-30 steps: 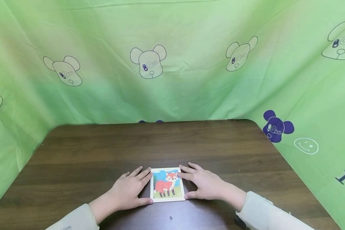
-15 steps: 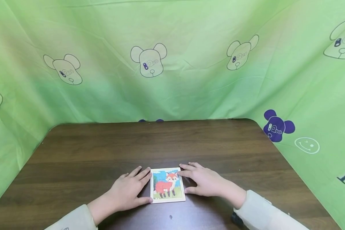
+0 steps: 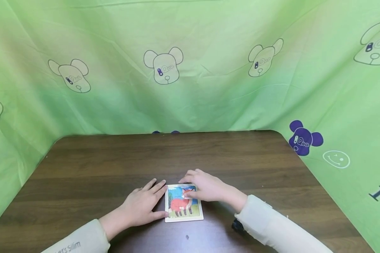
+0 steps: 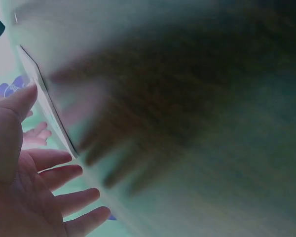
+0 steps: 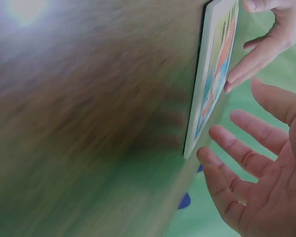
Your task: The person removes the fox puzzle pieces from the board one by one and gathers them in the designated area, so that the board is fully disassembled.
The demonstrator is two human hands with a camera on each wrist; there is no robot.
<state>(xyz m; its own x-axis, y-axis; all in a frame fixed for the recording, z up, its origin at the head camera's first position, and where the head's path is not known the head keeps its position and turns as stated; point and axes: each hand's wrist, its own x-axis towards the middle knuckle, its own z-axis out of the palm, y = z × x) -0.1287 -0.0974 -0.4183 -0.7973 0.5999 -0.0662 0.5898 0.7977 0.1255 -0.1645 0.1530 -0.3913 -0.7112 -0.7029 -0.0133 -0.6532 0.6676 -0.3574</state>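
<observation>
Leftward, above the brown wooden table (image 3: 114, 158), the right hand (image 3: 206, 186) has moved, fingers loosely spread, gripping nothing. The left hand (image 3: 139, 208) rests straight-fingered, empty. Between them, lower centre, the framed fox jigsaw (image 3: 179, 205) looks assembled; no loose pieces show, though the right hand hides part.

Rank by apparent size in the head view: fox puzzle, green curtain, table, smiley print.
1. Green curtain
2. Table
3. Fox puzzle, partly covered by the right hand
4. Smiley print
</observation>
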